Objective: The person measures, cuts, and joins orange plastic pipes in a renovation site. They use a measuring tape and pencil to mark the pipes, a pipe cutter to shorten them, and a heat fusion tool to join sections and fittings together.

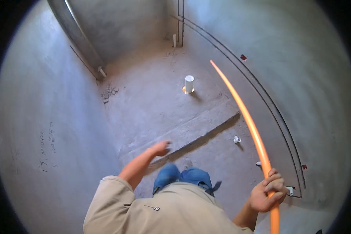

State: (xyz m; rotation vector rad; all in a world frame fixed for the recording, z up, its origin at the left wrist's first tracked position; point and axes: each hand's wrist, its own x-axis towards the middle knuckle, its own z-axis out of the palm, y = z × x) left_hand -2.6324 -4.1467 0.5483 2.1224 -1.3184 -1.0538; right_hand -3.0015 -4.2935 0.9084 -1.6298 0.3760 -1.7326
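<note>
one orange pipe (250, 121), two hands (266, 193)

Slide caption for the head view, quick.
Right hand grips a long orange tube; left hand hovers apart, above grey floor.

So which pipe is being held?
The long orange pipe, gripped in the right hand. The thick white pipe stands upright in the floor, untouched.

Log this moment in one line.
right hand: gripping orange tube | left hand: blurred, above floor, contents unclear | white pipe stub: upright in floor
</note>
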